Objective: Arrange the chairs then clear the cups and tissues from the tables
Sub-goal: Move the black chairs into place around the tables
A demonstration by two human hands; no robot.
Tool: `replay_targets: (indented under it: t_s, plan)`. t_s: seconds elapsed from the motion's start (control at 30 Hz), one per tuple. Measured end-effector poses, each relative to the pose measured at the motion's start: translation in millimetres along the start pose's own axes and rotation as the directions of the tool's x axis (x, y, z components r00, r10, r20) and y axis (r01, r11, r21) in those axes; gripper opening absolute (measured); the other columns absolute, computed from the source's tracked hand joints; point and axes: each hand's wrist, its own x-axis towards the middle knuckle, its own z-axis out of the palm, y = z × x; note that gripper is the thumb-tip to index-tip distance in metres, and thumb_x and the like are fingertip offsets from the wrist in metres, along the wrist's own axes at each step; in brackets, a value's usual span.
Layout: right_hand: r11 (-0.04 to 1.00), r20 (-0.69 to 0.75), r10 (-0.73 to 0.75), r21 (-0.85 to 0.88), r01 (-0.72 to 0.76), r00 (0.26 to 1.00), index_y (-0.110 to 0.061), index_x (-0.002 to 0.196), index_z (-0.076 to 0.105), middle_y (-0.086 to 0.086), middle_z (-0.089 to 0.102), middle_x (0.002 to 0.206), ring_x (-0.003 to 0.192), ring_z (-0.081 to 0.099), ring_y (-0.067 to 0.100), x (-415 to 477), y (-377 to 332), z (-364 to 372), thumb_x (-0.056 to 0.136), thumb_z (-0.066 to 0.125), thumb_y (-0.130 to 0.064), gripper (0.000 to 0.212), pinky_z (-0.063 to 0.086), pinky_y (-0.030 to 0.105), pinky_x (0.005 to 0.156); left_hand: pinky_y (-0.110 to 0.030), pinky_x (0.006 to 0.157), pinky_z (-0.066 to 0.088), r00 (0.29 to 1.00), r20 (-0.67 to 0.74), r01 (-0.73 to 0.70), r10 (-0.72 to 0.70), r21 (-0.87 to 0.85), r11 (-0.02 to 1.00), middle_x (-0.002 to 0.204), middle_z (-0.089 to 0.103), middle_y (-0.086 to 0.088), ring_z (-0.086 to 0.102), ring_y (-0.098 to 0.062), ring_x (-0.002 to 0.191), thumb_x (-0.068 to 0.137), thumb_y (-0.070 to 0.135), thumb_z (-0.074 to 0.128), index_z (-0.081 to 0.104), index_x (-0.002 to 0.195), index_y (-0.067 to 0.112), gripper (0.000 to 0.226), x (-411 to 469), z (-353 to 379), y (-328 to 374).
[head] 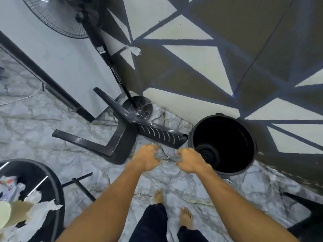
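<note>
A black plastic chair [120, 145] lies toppled on the marble floor, legs pointing left, its slatted back [162, 135] reaching toward a black bin [227, 173]. My left hand [146, 158] hovers just below the chair with fingers curled. My right hand [189, 160] is beside the bin's near rim, also curled. I make out nothing held in either hand. At the lower left, a round black table [52, 180] carries torn white tissues [40, 212] and a pale cup [4, 213].
A standing fan's round base [139, 106] sits behind the fallen chair, its pole rising to the fan head [56, 16]. A painted wall runs along the right. Part of another black chair [307, 219] shows at the lower right. My bare feet [186, 217] are on the floor.
</note>
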Motion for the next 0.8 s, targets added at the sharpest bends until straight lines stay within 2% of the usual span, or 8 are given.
replay_targets:
  t_s: [0.13, 0.23, 0.3, 0.4, 0.47, 0.57, 0.67, 0.8]
  plan:
    - [0.999, 0.033, 0.022, 0.034, -0.023, 0.999, -0.021, 0.096, 0.061, 0.006, 0.058, 0.104, 0.104, 0.058, 0.029, 67, 3, -13, 0.086, 0.059, -0.024, 0.011, 0.046, 0.034, 0.074, -0.032, 0.094, 0.047, 0.999, 0.039, -0.018, 0.018, 0.012, 1.000, 0.131, 0.059, -0.009, 0.055, -0.029, 0.121, 0.085, 0.020, 0.065, 0.060, 0.129, 0.016, 0.045, 69, -9, -12]
    - [0.996, 0.001, 0.055, 0.067, -0.055, 0.999, -0.020, 0.127, 0.054, 0.006, 0.054, 0.124, 0.119, 0.051, 0.028, 119, 11, -14, 0.090, 0.060, -0.032, 0.039, 0.047, 0.037, 0.088, -0.034, 0.098, 0.047, 0.998, 0.060, -0.032, 0.031, 0.019, 0.999, 0.133, 0.057, -0.007, 0.052, -0.029, 0.125, 0.085, 0.025, 0.066, 0.058, 0.132, 0.018, 0.048, 130, -11, -23]
    - [0.992, -0.012, 0.079, 0.099, -0.078, 0.997, -0.018, 0.126, 0.053, 0.007, 0.054, 0.124, 0.118, 0.050, 0.029, 156, 19, -11, 0.090, 0.060, -0.031, 0.039, 0.046, 0.036, 0.086, -0.038, 0.104, 0.045, 0.995, 0.098, -0.031, 0.026, 0.043, 0.999, 0.138, 0.054, -0.006, 0.049, -0.030, 0.129, 0.086, 0.032, 0.066, 0.053, 0.137, 0.021, 0.054, 171, -8, -29]
    - [0.984, -0.002, 0.088, 0.154, -0.086, 0.996, -0.013, 0.122, 0.054, 0.009, 0.056, 0.119, 0.116, 0.053, 0.032, 210, 33, -4, 0.089, 0.061, -0.030, 0.037, 0.045, 0.034, 0.080, -0.040, 0.101, 0.047, 0.989, 0.140, -0.057, 0.043, 0.100, 0.993, 0.135, 0.055, -0.008, 0.052, -0.031, 0.125, 0.084, 0.031, 0.064, 0.052, 0.136, 0.020, 0.054, 230, 3, -38]
    - [0.981, -0.003, 0.090, 0.172, -0.089, 0.996, -0.015, 0.132, 0.052, 0.009, 0.054, 0.128, 0.123, 0.050, 0.031, 245, 44, 3, 0.091, 0.061, -0.030, 0.045, 0.049, 0.039, 0.091, -0.041, 0.102, 0.046, 0.986, 0.157, -0.074, 0.056, 0.111, 0.991, 0.134, 0.055, -0.009, 0.051, -0.031, 0.126, 0.083, 0.028, 0.064, 0.052, 0.136, 0.018, 0.055, 267, 15, -43]
    - [0.981, -0.006, 0.083, 0.176, -0.081, 0.996, -0.018, 0.144, 0.046, 0.009, 0.049, 0.141, 0.133, 0.042, 0.028, 298, 62, 23, 0.095, 0.061, -0.026, 0.052, 0.043, 0.042, 0.105, -0.043, 0.106, 0.043, 0.982, 0.182, -0.076, 0.053, 0.125, 0.989, 0.139, 0.049, -0.008, 0.046, -0.032, 0.130, 0.083, 0.029, 0.065, 0.048, 0.140, 0.019, 0.060, 322, 46, -57]
    - [0.984, 0.017, 0.074, 0.160, -0.076, 0.997, -0.020, 0.151, 0.037, 0.008, 0.038, 0.151, 0.143, 0.028, 0.026, 348, 83, 53, 0.098, 0.057, -0.026, 0.057, 0.036, 0.041, 0.113, -0.046, 0.109, 0.038, 0.984, 0.173, -0.075, 0.040, 0.203, 0.976, 0.146, 0.044, -0.007, 0.041, -0.031, 0.135, 0.084, 0.033, 0.065, 0.043, 0.144, 0.021, 0.065, 373, 83, -70]
    - [0.991, 0.041, 0.092, 0.097, -0.096, 0.995, -0.017, 0.156, 0.024, 0.008, 0.024, 0.160, 0.148, 0.017, 0.026, 396, 115, 90, 0.099, 0.056, -0.028, 0.066, 0.024, 0.037, 0.118, -0.052, 0.119, 0.021, 0.976, 0.203, -0.147, 0.085, 0.316, 0.937, 0.154, 0.034, -0.008, 0.024, -0.031, 0.145, 0.084, 0.039, 0.069, 0.030, 0.151, 0.023, 0.079, 427, 130, -84]
